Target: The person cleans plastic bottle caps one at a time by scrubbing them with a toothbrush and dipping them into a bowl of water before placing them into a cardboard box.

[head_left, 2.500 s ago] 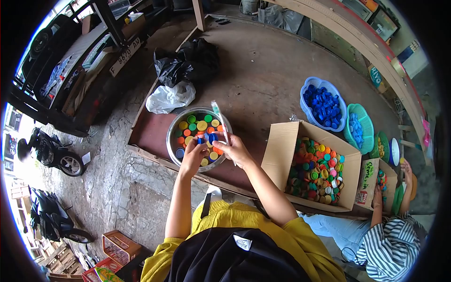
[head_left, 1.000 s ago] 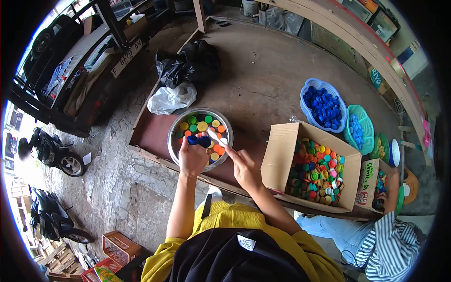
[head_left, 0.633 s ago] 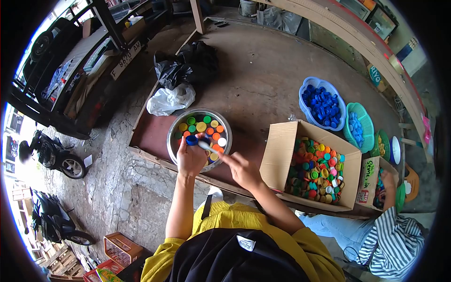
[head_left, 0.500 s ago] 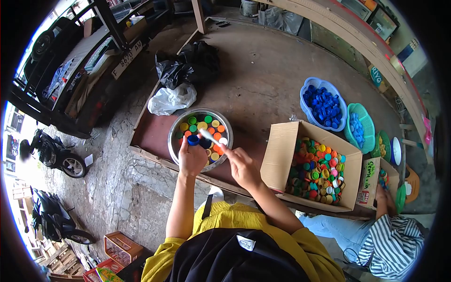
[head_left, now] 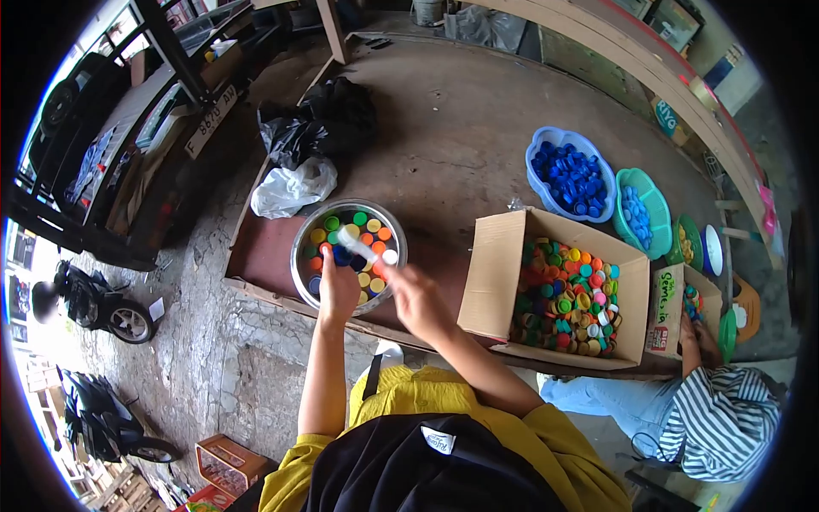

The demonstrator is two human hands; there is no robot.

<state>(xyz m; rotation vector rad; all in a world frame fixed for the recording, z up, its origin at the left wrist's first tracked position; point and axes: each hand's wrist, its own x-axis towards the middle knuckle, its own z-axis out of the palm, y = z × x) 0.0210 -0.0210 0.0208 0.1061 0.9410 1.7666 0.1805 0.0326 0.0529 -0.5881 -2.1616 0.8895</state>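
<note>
Left grip (head_left: 339, 292) holds a blue cap (head_left: 341, 255), bowl (head_left: 296, 266) beneath, presumably to catch drips; right grip (head_left: 418, 302) clasps a blurred brush (head_left: 360, 245).

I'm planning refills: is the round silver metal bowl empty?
Not empty: multicoloured round plastic caps show inside the round silver metal bowl.

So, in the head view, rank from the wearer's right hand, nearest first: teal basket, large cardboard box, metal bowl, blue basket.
1. Metal bowl, left of the right hand.
2. Large cardboard box, right.
3. Blue basket, ahead-right.
4. Teal basket, farther right.
</note>
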